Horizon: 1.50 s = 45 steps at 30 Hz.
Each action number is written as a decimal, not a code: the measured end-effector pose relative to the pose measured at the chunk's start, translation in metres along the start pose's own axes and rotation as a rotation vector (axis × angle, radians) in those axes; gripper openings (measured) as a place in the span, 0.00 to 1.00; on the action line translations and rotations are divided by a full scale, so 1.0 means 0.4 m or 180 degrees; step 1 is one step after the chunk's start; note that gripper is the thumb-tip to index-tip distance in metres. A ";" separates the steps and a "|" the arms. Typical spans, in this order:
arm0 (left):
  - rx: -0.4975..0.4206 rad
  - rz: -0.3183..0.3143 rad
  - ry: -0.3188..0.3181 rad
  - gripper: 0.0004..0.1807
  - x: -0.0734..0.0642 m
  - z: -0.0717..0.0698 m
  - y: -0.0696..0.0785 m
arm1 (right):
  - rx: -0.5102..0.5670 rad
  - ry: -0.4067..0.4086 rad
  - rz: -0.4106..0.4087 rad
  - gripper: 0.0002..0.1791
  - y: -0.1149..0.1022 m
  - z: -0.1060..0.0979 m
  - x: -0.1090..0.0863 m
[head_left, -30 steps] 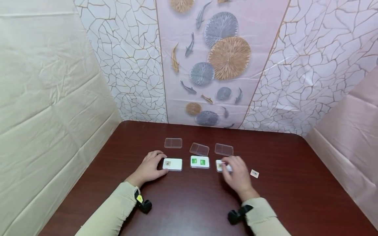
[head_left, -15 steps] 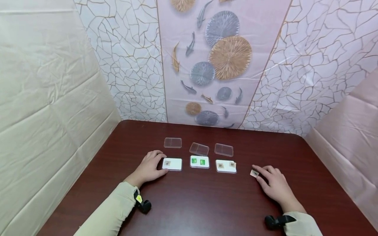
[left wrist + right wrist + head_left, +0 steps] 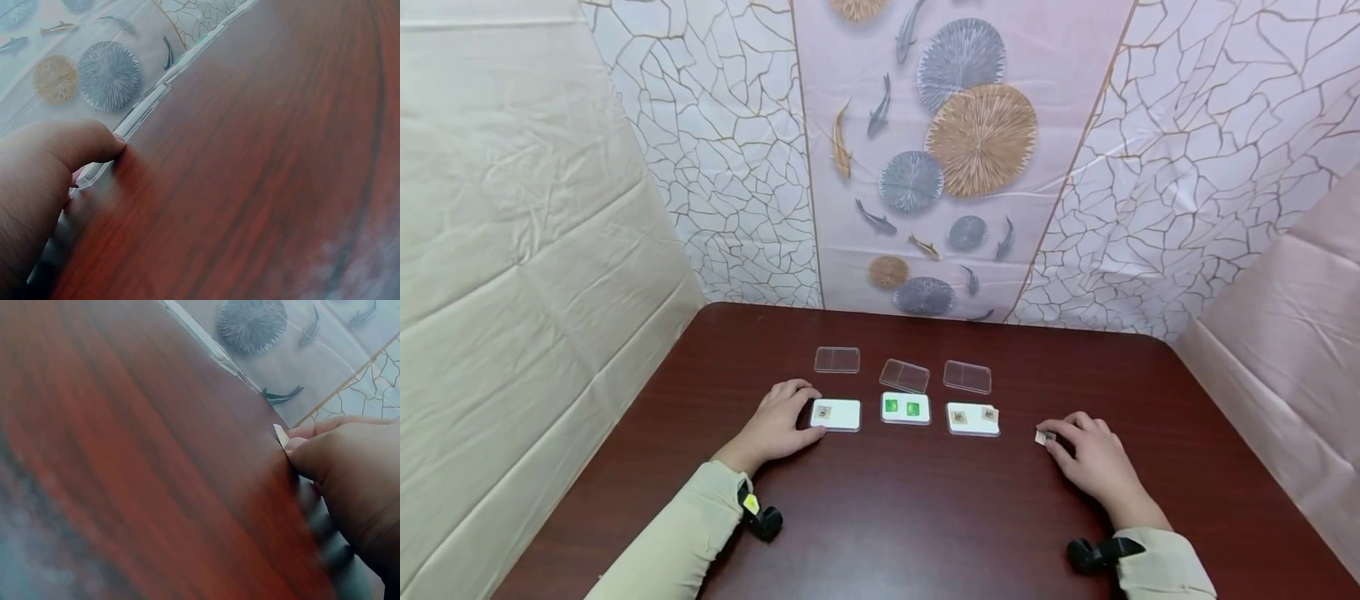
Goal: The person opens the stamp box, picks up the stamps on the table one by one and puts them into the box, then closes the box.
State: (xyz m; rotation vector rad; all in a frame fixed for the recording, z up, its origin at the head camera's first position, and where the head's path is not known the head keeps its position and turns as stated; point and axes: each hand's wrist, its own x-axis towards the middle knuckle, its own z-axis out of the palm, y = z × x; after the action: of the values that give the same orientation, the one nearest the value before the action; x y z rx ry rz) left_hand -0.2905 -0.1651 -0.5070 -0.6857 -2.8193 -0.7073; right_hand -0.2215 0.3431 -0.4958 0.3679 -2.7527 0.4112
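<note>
My left hand (image 3: 775, 423) grips the left end of a flat white case (image 3: 846, 415), thumb on the near edge and a finger at the far edge. One brown stamp (image 3: 823, 412) lies on that case. In the left wrist view the thumb (image 3: 94, 142) presses the case's side. At the right my right hand (image 3: 1101, 462) pinches a small pale stamp (image 3: 281, 435) just at the table surface. The middle case (image 3: 904, 419) bears two green stamps. On the right case (image 3: 973, 427) lie two brown stamps, one overhanging its upper right corner (image 3: 990, 413).
Three clear lids lie behind the cases: a left lid (image 3: 837, 360), a tilted middle lid (image 3: 905, 376) and a right lid (image 3: 967, 377). The dark wood table (image 3: 880, 508) ends at a patterned cloth backdrop (image 3: 745, 192).
My right hand has moved right from the right case, leaving a second brown stamp on it. Its fingers have since closed on the loose stamp. The left hand stays on its case.
</note>
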 end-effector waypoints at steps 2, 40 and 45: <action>-0.0009 0.0011 0.0000 0.29 0.000 0.000 0.000 | 0.0031 -0.0018 0.0031 0.10 -0.002 0.000 0.000; -0.0002 0.0076 0.0033 0.28 0.001 -0.007 0.006 | 0.0042 0.0197 -0.0138 0.04 -0.025 0.020 0.001; 0.0005 0.0063 0.0040 0.28 0.000 -0.005 0.007 | 0.0010 0.0158 -0.0259 0.09 -0.027 0.022 0.001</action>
State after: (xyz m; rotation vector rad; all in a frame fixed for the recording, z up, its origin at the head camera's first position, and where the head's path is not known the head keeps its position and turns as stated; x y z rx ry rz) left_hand -0.2893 -0.1638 -0.5042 -0.7055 -2.7975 -0.7036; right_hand -0.2211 0.3302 -0.5011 0.4626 -2.6789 0.3984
